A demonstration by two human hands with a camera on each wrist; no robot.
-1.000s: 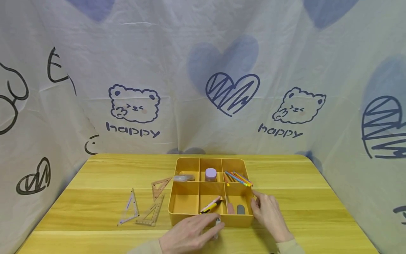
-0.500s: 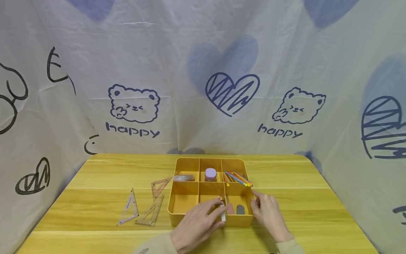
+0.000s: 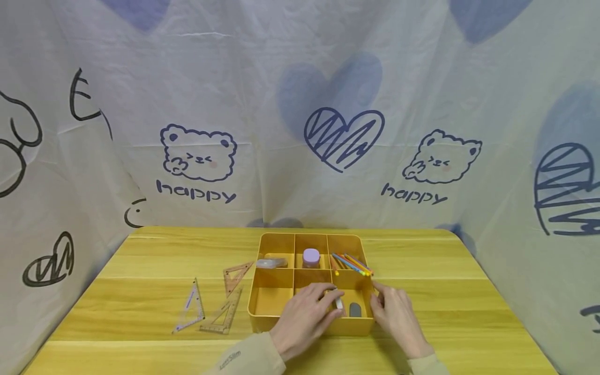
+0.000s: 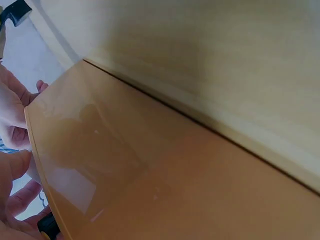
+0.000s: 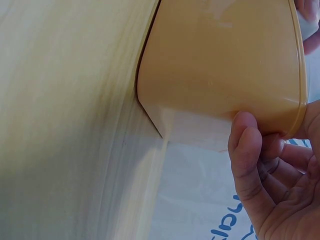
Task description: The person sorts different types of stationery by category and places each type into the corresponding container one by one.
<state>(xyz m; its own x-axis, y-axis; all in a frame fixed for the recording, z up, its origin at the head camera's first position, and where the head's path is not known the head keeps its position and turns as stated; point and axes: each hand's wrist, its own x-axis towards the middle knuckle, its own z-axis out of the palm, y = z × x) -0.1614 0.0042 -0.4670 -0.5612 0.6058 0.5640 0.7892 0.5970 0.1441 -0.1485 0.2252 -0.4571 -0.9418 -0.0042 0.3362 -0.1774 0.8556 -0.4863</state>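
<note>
My left hand (image 3: 305, 316) reaches over the front rim of a yellow compartment box (image 3: 351, 327) and pinches a small white eraser (image 3: 339, 302) over the front right compartment. A grey rounded eraser (image 3: 355, 310) lies in that compartment; the pink one beside it is mostly hidden by the hand. Covered by the same hand are the pens in the front middle compartment, though a dark pen end (image 4: 48, 226) shows at the rim in the left wrist view. At the box's right side, my right hand (image 3: 398, 315) grips the wall near the front corner with curled fingers (image 5: 245, 145).
Coloured pencils (image 3: 351, 263) lean in the back right compartment, and a lilac-topped jar (image 3: 311, 257) stands in the back middle. At back left is a clear-wrapped item (image 3: 272, 262). Triangle rulers (image 3: 222, 313) lie left of the box. A printed curtain (image 3: 281, 182) hangs behind the table.
My left hand has moved right and away from me with the white eraser, from before the front wall to over the front right compartment. My right hand has stayed at the box.
</note>
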